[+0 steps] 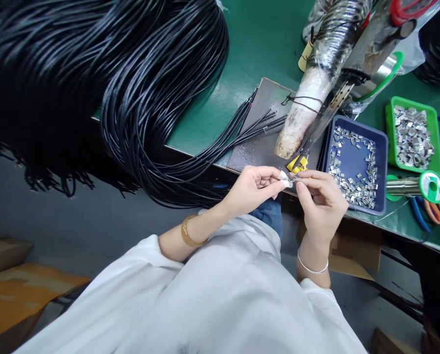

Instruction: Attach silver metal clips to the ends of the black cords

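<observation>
My left hand (254, 189) is closed in a pinch at the table's front edge, with white wrapping on its fingertips. Close against it, my right hand (321, 199) pinches too, thumb against fingers. Between the fingertips shows a small piece with thin wires (294, 178); its exact shape is too small to tell. Just behind the hands lies a yellow object (298, 163) on the dark board (256, 140). The stripped ends of several black cables (238, 132) rest on that board, left of the wrapped pipe (301, 115).
A large bundle of black cables (161, 73) covers the left of the green table (264, 44). On the right are a blue tray (381, 167) and a green tray (438, 132) of small metal parts, a solder spool (432, 187) and orange-handled pliers (434, 212).
</observation>
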{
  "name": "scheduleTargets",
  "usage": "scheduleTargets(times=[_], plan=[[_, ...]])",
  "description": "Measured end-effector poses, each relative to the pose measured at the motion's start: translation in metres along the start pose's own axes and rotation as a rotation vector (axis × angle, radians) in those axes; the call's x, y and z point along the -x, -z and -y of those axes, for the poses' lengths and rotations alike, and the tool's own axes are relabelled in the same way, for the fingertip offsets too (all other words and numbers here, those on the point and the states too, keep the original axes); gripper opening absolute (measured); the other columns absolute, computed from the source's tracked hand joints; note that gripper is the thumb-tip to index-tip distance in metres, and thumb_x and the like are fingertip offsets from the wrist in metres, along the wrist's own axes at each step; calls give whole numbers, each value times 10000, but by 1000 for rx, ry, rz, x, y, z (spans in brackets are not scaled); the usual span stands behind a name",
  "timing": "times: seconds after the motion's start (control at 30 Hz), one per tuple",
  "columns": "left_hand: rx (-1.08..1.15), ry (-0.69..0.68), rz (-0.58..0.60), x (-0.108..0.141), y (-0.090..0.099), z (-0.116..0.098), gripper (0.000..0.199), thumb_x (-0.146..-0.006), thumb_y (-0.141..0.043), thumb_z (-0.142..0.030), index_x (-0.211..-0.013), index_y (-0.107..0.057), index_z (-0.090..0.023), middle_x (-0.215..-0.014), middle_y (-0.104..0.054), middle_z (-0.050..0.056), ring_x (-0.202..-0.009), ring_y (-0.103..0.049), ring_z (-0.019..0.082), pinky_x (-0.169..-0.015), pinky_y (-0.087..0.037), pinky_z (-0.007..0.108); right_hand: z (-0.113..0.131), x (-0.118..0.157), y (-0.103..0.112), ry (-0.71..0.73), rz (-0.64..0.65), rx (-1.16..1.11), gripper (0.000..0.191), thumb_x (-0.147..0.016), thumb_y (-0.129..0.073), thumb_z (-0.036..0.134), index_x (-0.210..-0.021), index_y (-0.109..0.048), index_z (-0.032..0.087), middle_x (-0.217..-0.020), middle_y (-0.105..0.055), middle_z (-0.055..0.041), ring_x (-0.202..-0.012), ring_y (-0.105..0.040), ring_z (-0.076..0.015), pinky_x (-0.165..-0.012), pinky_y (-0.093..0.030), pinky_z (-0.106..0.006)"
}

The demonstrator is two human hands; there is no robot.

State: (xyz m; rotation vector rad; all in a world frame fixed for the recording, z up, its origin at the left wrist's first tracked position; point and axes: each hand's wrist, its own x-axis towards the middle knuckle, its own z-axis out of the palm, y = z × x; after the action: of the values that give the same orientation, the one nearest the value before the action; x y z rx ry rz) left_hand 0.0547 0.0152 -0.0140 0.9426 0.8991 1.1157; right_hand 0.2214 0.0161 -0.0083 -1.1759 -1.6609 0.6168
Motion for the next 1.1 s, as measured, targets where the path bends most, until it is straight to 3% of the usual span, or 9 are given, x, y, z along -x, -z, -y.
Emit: scheduleTargets(times=[0.13,0.27,0.4,0.5,0.57,0.67,0.73,0.83,1.1], plan=[[-17,29,111,0,2,-2,302,-837,-733,-390,-754,-654,-111,-559,-570,-15,-524,-477,62,-534,-386,190,-4,0,1,-81,80,-119,43,-865,-708,211,-895,-733,226,-989,-711,-33,-902,-707,-152,-717,-623,-280],[28,110,230,0,5,-3,388,-862,-711,-408,-639,-616,-105,-547,-570,3,-458,-373,33,-438,-262,186,-6,1,2,-76,94,-167,56,-859,-706,181,-884,-731,225,-981,-710,-30,-899,-706,-144,-711,-621,-266],[52,208,297,-2,9,-6,412,-834,-727,-472,-676,-633,-104,-517,-576,4,-411,-315,26,-396,-199,189,-3,3,3,53,76,-44,80,-851,-710,171,-899,-725,233,-987,-712,-32,-901,-717,-164,-784,-643,-340],[39,237,332,-4,13,-8,394,-817,-738,-480,-764,-687,-93,-496,-565,-8,-413,-347,34,-402,-227,182,-3,5,4,150,56,29,115,-835,-720,159,-910,-723,246,-1011,-714,-33,-930,-721,-183,-870,-638,-403],[31,206,347,-4,14,-8,352,-801,-759,-437,-767,-712,-90,-497,-543,-14,-448,-401,47,-430,-286,180,-7,5,4,72,126,-101,55,-851,-709,192,-886,-711,233,-1018,-706,-37,-917,-726,-182,-859,-646,-397],[23,142,312,-3,13,-7,261,-787,-768,-344,-785,-733,-86,-544,-553,-7,-495,-433,57,-455,-336,182,-14,4,4,-95,214,-300,46,-878,-691,247,-850,-698,211,-1018,-693,-40,-891,-734,-174,-830,-654,-371],[24,94,240,-2,11,-6,209,-805,-739,-294,-798,-719,-86,-564,-550,-12,-496,-423,51,-451,-331,175,-15,3,3,-136,145,-302,26,-879,-692,230,-879,-711,213,-1023,-687,-38,-904,-735,-172,-835,-651,-365],[43,18,149,-2,6,-5,140,-810,-719,-230,-792,-671,-99,-565,-510,-41,-490,-405,37,-456,-319,161,-9,4,3,-102,30,-207,103,-861,-709,180,-942,-739,235,-1028,-689,-33,-930,-730,-171,-847,-643,-360],[-60,10,89,3,0,-1,159,-831,-698,-242,-836,-654,-89,-604,-452,-42,-542,-365,45,-510,-304,184,-1,5,1,-36,18,-101,26,-864,-696,193,-855,-698,218,-1030,-693,-39,-944,-724,-193,-877,-629,-401]])
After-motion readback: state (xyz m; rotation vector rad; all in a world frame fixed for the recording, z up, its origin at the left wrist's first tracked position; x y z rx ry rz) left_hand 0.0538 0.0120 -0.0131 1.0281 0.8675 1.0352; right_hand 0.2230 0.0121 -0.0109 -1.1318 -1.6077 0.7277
